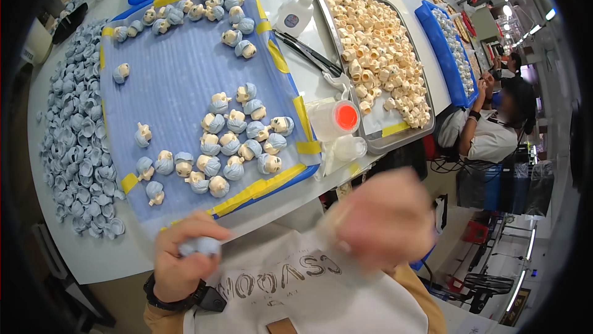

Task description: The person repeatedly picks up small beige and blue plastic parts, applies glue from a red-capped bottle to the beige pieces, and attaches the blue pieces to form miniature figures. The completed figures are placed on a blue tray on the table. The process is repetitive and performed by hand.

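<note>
Above my lap at the table's front edge, my left hand [182, 257] is closed, with a light-blue doll hair piece [201, 246] between thumb and fingers. Whether a face part is joined to it is hidden. My right hand [386, 220] is raised to the right of it, so smeared by motion that its fingers and anything in them cannot be made out. Ahead lies a blue-lined tray [167, 93] edged with yellow tape, bearing several small doll heads [236, 121] with light-blue hair, clustered toward its front right and along its far edge.
Loose light-blue hair shells [77, 136] are heaped at left. A metal tray [395, 133] of cream face parts [377, 44] stands at right, beside a white squeeze bottle [295, 14], black-handled tweezers [309, 53] and a red-topped jar [336, 118]. A co-worker [494, 127] sits farther right.
</note>
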Motion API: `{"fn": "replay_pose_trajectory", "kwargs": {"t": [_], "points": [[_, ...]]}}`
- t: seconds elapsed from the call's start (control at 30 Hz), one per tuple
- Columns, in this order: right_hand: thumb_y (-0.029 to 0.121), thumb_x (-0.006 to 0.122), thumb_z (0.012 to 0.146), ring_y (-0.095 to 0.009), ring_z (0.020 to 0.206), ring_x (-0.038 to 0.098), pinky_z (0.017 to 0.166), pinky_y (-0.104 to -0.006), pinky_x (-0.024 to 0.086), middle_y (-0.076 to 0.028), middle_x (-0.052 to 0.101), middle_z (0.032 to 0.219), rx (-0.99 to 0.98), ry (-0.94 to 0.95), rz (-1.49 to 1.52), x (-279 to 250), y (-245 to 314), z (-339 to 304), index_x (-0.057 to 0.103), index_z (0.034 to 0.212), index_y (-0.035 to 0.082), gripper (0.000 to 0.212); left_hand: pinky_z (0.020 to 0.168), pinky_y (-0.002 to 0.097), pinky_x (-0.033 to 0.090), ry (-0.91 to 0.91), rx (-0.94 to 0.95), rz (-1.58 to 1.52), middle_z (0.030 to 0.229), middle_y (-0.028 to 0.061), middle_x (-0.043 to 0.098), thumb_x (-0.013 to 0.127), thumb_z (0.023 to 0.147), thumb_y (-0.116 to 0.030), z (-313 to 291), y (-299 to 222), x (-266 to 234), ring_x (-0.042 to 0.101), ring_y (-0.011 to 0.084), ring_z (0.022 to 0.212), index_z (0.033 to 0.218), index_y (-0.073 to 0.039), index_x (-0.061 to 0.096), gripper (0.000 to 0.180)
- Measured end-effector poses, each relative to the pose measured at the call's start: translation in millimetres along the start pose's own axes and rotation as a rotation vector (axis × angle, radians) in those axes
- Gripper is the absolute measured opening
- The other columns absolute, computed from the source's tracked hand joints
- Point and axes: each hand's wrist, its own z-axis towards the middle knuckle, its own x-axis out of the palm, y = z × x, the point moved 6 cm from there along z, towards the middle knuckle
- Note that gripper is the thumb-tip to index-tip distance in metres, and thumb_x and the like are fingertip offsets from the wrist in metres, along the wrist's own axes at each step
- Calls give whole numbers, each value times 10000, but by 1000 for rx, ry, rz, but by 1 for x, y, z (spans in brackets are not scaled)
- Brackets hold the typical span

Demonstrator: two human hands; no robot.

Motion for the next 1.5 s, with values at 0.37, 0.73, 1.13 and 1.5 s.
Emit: {"fn": "replay_pose_trajectory", "kwargs": {"t": [0.37,0.73,1.13,1.5], "points": [[-37,657,631,-251,753,550,665,-340,446,-68,604,817,222,373,-434,-16,-65,30,643,848,45,232,404,207,379,-108,143,-196,795,173,570,599,749,-292,-7,-9,-9,451,97,440,899,65,579,387],[-22,684,636,-244,725,555,647,-317,437,-69,609,792,248,258,-388,-23,-73,13,632,854,49,235,530,216,435,-90,64,-153,888,143,598,653,739,-144,-9,0,-9,528,89,596,1053,52,518,394],[-19,710,579,-212,640,563,571,-291,435,-113,622,801,92,105,456,48,10,4,629,899,-18,330,605,195,418,7,401,202,985,96,600,690,694,67,2,-20,14,537,63,734,1057,-3,561,391],[234,752,645,-192,686,565,582,-286,413,-118,629,815,110,270,534,74,12,0,644,972,-44,442,546,205,448,17,560,511,868,109,615,790,655,-52,-9,-37,13,564,109,655,1016,33,572,430]]}}
